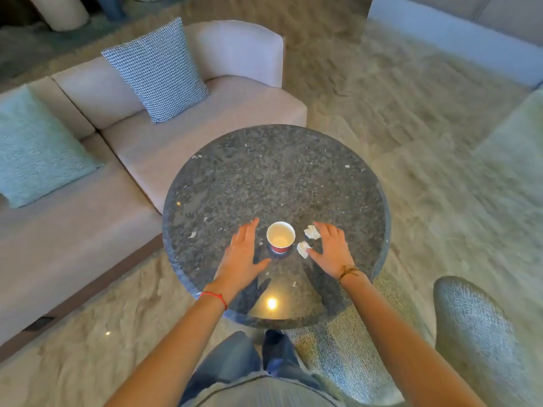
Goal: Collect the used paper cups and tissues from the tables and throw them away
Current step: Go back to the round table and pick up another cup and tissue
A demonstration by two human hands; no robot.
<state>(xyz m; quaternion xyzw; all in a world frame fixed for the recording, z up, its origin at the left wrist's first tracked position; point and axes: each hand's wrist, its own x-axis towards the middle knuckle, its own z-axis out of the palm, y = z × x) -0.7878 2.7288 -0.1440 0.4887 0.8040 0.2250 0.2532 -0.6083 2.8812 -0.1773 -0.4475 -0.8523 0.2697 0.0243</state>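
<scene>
Round speckled granite table (pixel 276 177), glossy. Red paper cup (pixel 280 237) w/ white inside stands upright near its front, two crumpled tissues (pixel 308 240) just to its right. Left hand (pixel 242 254) flat, fingers straight, holding nothing; right hand (pixel 332 249) spread open beside tissues, thumb by the nearer one. No readable print on cup.

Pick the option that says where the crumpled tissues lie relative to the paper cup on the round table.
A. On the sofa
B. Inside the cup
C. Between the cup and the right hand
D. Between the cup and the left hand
C: both crumpled tissues lie on the table between the paper cup and the right hand.
</scene>
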